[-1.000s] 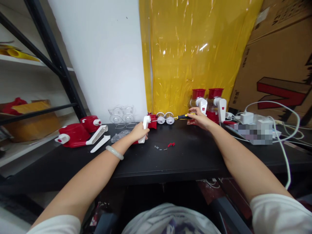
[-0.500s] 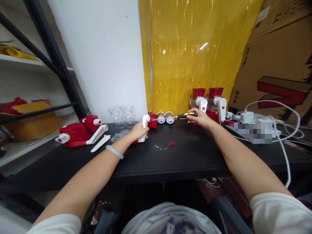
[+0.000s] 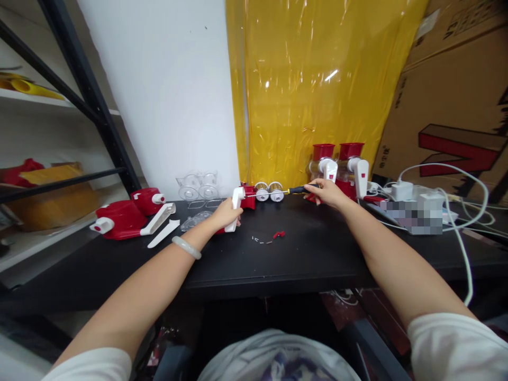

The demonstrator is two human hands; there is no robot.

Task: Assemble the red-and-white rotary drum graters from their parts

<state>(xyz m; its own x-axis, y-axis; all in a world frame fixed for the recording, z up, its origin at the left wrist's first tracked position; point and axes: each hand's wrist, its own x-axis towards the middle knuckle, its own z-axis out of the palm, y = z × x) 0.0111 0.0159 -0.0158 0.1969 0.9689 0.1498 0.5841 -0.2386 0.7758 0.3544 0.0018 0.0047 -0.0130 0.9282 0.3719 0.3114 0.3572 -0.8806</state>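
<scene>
My left hand [image 3: 227, 214] is wrapped round a white crank handle [image 3: 237, 198], held upright above the black table. Some red shows just under that hand. In my right hand [image 3: 323, 191] is a screwdriver [image 3: 298, 189] with a black and yellow grip, lying level. Its thin shaft runs left to the top end of the crank handle; whether the tip sits in a screw is too small to tell. Below, several small screws [image 3: 261, 242] lie beside a little red part [image 3: 279, 234]. Two metal-and-white drums [image 3: 276, 192] stand behind the shaft, next to a red part [image 3: 248, 196].
Red grinder bodies [image 3: 124, 218] and a white strip [image 3: 163, 234] lie left on the table [image 3: 309, 254]. Clear plastic parts [image 3: 198, 185] stand behind my left hand. Two red-and-white rotary graters [image 3: 355, 169] are at the back right, near white cables [image 3: 468, 174] and a charger [image 3: 402, 190].
The screwdriver's grip has turned, with less yellow showing on it. Both hands stay in nearly the same place.
</scene>
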